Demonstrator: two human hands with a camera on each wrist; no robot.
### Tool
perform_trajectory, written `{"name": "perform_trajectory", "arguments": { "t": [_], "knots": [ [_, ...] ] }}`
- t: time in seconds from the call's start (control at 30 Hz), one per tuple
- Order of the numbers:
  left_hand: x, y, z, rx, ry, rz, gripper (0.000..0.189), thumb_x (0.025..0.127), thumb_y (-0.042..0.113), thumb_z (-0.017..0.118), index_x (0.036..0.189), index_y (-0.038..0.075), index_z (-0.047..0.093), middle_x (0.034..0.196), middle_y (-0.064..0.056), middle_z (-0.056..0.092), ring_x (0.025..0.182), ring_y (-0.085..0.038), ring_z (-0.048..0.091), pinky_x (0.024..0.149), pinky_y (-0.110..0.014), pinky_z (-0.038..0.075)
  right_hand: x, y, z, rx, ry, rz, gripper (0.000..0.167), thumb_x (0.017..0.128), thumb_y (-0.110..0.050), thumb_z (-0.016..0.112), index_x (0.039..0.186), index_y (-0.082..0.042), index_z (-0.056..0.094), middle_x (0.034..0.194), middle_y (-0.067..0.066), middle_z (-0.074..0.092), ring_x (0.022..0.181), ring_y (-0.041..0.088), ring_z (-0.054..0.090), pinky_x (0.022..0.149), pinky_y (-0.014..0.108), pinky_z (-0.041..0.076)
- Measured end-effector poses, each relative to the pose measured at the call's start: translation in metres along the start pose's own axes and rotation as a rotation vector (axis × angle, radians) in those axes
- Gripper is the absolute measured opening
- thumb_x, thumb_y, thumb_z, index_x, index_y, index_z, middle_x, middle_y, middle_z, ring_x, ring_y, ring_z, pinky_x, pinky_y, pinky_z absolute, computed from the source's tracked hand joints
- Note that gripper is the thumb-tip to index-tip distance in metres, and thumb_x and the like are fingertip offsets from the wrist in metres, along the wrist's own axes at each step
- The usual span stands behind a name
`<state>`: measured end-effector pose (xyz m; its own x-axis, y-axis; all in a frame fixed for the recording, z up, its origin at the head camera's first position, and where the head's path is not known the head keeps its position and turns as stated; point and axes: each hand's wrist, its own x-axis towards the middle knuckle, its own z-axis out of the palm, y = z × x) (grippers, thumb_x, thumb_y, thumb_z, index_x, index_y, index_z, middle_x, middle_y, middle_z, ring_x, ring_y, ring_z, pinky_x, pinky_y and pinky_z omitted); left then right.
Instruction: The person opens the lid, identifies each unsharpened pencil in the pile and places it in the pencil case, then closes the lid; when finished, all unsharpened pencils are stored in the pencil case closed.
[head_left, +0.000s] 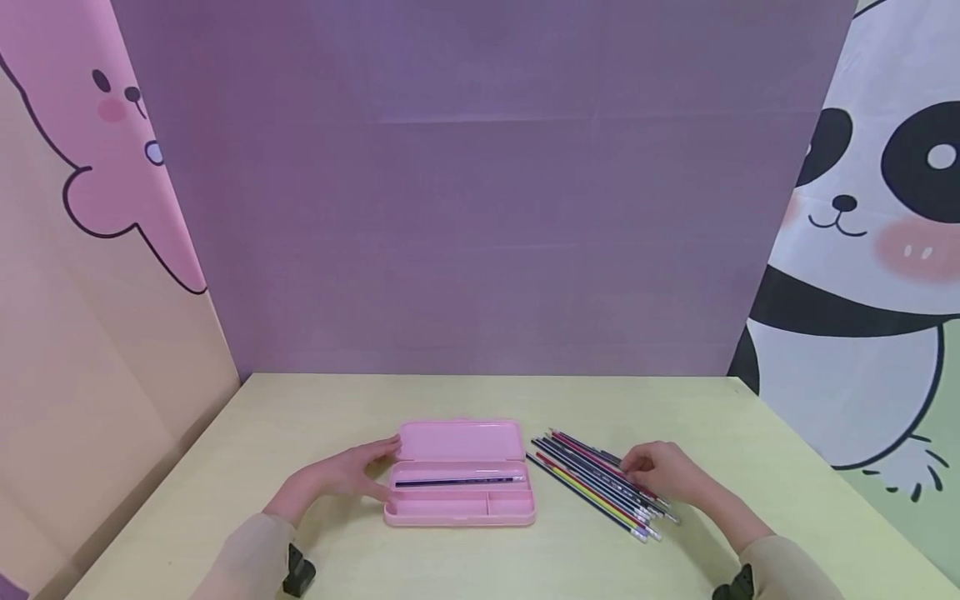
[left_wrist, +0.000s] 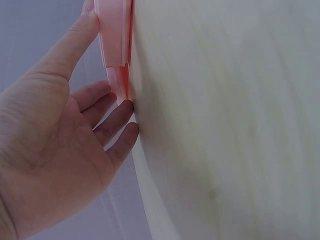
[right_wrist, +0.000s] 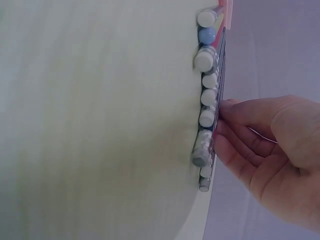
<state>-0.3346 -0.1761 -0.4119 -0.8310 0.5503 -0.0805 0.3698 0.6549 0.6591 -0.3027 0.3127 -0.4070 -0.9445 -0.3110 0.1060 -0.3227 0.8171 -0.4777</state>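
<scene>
A pink pencil case (head_left: 512, 507) lies unfolded on the table, its lid (head_left: 459, 442) at the back. One dark pencil (head_left: 459, 482) rests in its long rear compartment. My left hand (head_left: 348, 471) is spread at the case's left side, thumb at the front corner and fingers by the lid. In the left wrist view, those fingers are extended and slightly bent. To the right, a bundle of pencils (head_left: 592, 479), mostly dark with some red and yellow, lies slantwise. My right hand (head_left: 667, 472) is over its right side, thumb and fingertips pinching a pencil whose grasped part is hidden.
The pale wooden table (head_left: 337, 408) carries the case and pencils. A purple panel (head_left: 480, 208) stands along its back edge. Side panels show a pink cartoon animal (head_left: 135, 183) at left and a panda (head_left: 855, 275) at right. Each wrist wears a small black device.
</scene>
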Motion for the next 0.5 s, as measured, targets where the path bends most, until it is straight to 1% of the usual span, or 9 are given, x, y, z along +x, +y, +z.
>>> {"name": "perform_trajectory", "arguments": {
  "t": [0.23,0.5],
  "knots": [
    [-0.0005,0.0015,-0.0001,0.007,0.003,-0.003,0.098,0.072,0.035,0.080,0.147,0.003,0.025,0.154,-0.020,0.022,0.141,-0.040,0.020,0.115,-0.056,0.017,0.0011,0.0013,0.0002,-0.033,0.010,-0.002,0.008,0.083,-0.001,0.064,0.086,-0.007,0.068,0.080,0.001,0.066,0.072,0.012,0.055,0.064,0.024,0.050],
    [-0.0010,0.0018,0.0002,0.008,0.002,-0.014,0.098,0.072,0.034,0.080,0.148,0.004,0.026,0.154,-0.019,0.021,0.141,-0.040,0.020,0.114,-0.056,0.018,0.0013,0.0011,0.0012,-0.053,0.008,0.046,0.005,0.082,-0.005,0.067,0.084,-0.007,0.070,0.079,0.000,0.065,0.070,0.012,0.052,0.062,0.025,0.049]
  ]
}}
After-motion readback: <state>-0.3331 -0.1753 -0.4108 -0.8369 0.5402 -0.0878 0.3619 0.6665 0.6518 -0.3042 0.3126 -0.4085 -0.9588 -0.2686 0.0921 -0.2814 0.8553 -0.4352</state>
